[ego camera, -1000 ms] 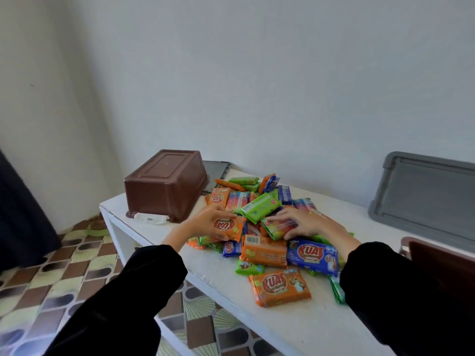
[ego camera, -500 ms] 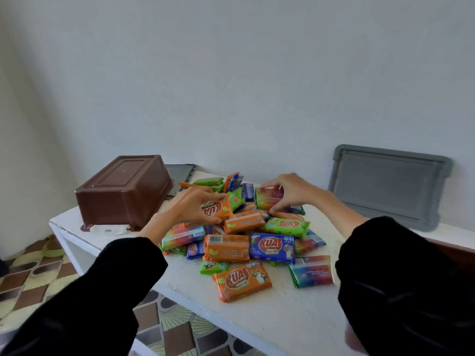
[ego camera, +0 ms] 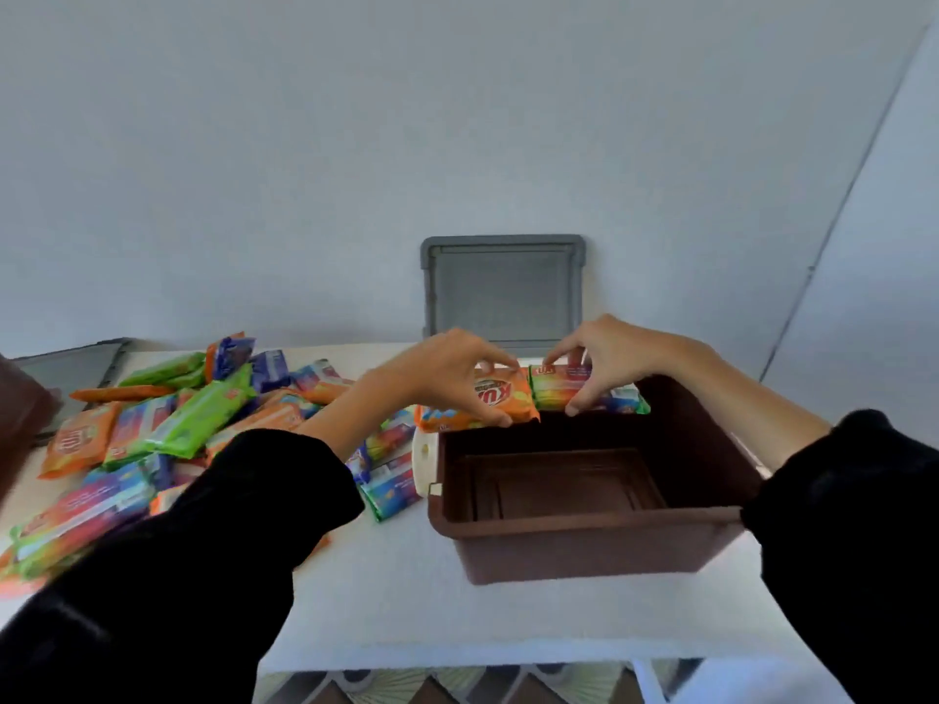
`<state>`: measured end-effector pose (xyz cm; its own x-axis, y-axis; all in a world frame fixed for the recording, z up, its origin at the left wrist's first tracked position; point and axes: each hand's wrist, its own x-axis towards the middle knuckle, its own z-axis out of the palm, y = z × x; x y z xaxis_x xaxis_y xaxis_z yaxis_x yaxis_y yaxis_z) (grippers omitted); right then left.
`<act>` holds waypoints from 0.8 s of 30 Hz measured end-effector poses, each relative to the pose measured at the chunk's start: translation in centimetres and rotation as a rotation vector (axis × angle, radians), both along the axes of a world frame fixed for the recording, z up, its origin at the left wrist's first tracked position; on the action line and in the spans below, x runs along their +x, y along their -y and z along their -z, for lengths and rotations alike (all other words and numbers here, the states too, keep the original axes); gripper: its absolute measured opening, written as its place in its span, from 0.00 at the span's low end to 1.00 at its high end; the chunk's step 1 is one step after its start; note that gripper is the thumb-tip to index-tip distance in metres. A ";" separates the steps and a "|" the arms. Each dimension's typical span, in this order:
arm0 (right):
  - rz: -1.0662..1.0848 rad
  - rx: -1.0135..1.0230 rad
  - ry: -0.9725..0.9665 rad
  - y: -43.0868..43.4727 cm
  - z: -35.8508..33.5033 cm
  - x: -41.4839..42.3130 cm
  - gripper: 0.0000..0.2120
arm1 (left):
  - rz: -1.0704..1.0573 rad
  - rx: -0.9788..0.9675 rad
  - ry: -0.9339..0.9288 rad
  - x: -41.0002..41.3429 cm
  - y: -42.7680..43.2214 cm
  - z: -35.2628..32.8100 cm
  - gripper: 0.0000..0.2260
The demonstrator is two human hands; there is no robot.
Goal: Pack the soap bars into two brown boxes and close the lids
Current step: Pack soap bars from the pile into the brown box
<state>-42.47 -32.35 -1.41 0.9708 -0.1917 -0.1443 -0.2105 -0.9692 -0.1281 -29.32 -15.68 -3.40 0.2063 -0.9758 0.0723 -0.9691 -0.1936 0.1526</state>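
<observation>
An open brown box [ego camera: 584,543] stands on the white table at the right, nothing inside it. My left hand [ego camera: 447,370] holds an orange soap bar [ego camera: 495,401] over the box's far left rim. My right hand [ego camera: 602,355] holds a green and rainbow-wrapped soap bar [ego camera: 554,391] beside it, over the far rim. A heap of orange, green and blue soap bars [ego camera: 167,424] lies on the table at the left. The edge of a second brown box [ego camera: 20,424] shows at the far left.
A grey lid [ego camera: 503,292] leans on the wall behind the open box. Another grey lid [ego camera: 71,368] lies at the back left. The table's front edge [ego camera: 457,658] is near me, with patterned floor tiles below. A wall corner stands at the right.
Both hands lifted a soap bar each from the heap and carried them right, over the open brown box. My view swung right, so the heap now sits left.
</observation>
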 end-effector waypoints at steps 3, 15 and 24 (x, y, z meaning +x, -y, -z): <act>0.035 -0.008 -0.056 1.8 2.5 -1.7 0.33 | 0.007 0.115 0.051 -1.2 3.4 2.2 0.32; 0.024 -0.122 -0.096 3.8 9.8 -2.4 0.36 | -0.024 0.408 0.302 -3.5 7.3 8.7 0.34; -0.026 -0.182 -0.135 3.3 11.3 -1.6 0.36 | 0.011 0.383 0.345 -3.0 7.6 9.6 0.34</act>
<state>-44.10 -35.66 -12.74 0.9500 -0.2016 -0.2384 -0.1885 -0.9791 0.0767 -32.34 -23.29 -12.99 0.2229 -0.9476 -0.2288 -0.9529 -0.1623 -0.2562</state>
